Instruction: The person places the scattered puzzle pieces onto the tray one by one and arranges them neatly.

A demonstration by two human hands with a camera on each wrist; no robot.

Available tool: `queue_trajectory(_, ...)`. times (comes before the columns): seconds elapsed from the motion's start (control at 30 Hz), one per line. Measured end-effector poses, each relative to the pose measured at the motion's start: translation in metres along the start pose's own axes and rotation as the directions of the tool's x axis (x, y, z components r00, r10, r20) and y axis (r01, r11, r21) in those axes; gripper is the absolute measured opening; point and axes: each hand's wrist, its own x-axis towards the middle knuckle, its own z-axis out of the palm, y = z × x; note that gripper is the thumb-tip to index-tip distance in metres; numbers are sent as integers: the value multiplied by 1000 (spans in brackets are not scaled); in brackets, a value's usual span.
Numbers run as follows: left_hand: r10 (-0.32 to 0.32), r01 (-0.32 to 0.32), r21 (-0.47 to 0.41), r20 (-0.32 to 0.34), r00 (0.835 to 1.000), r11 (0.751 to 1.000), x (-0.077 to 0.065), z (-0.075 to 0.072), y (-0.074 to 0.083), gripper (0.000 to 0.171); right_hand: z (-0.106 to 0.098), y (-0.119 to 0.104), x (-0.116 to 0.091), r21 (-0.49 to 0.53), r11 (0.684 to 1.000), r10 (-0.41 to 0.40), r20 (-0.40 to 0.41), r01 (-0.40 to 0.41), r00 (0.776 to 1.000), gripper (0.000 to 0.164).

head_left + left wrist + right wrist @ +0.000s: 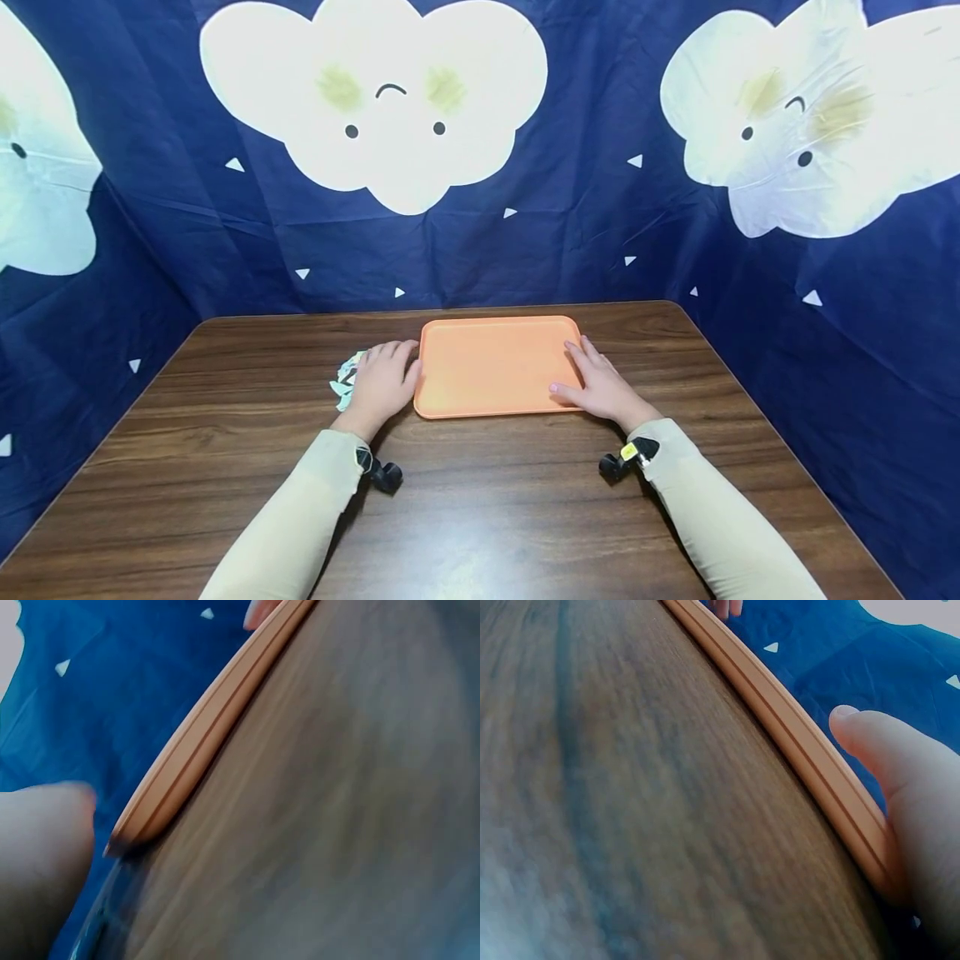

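- Head view: An orange tray [491, 367] lies toward 12 o'clock on a brown desk [517, 475], with a narrow strip of wood beyond its far edge and a wide stretch at 6 o'clock. The left hand [386, 377], fingers extended, is just beside the tray's 9 o'clock edge, partly hiding a pastel item [346, 382] that is hard to make out. The right hand [603, 390], fingers spread, reaches over the 3 o'clock end.
- Left wrist view: The tray's rim slants from 7 to 12 o'clock; a blurred, cropped part of the left hand sits at 8 o'clock.
- Right wrist view: The rim runs from 11 to 5 o'clock, its lower end hidden by the right hand.
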Motion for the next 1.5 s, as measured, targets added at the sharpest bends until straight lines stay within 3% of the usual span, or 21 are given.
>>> queue_trajectory(0.13,-42,42,-18,-44,998,999,0,-5,-18,38,-1,-2,1,2,1000,-8,11,8,1000,96)
queue_trajectory(0.4,-169,167,-30,-57,984,986,-3,-13,-53,46,0,0,1,0,1000,-10,8,10,1000,96)
queue_trajectory(0.73,-304,303,-123,15,953,945,-12,-24,-87,65,-3,-3,-3,7,1000,3,10,-3,1000,96)
queue_trajectory(0.93,-320,326,-118,69,945,938,-16,-24,-96,64,-1,-1,-2,-5,1000,1,15,-1,1000,95)
queue_trajectory(1.17,-332,343,-108,110,937,933,-17,-27,-94,53,-1,2,-1,-18,1000,8,13,-7,1000,95)
queue_trajectory(1.5,-334,343,-131,91,938,930,-15,-25,-99,43,-2,-2,-1,-10,1000,16,19,-16,1000,94)
